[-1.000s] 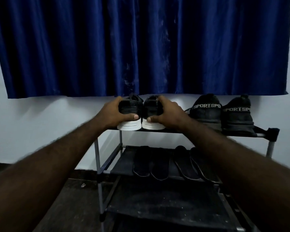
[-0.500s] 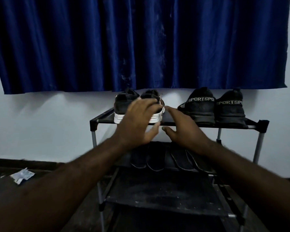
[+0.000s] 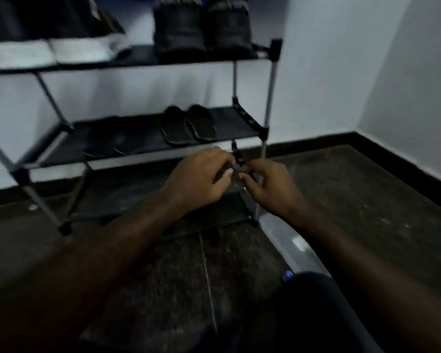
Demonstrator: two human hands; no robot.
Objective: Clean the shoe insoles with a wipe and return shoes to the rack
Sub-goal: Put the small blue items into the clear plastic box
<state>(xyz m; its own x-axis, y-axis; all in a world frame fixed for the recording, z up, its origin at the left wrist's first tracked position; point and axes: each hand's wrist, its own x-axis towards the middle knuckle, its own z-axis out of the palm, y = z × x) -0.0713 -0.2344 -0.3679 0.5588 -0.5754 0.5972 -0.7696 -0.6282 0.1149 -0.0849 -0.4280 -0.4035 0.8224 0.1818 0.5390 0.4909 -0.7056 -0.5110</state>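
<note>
- A single view, from a camera worn on the person's head, looking forward and down
- It sits low, about level with the top shelf of the shoe rack (image 3: 163, 60), and close in front of it
- It faces the rack's right end, so the left part runs out of frame
- The black shoes (image 3: 201, 26) are cut off by the upper edge, and the insoles (image 3: 189, 126) lie just above centre
- Both forearms enter from the lower edge, with the left hand (image 3: 196, 179) and right hand (image 3: 267, 187) mid-frame
- The floor (image 3: 341, 200) fills the lower half, and the picture is dim and blurred
</note>
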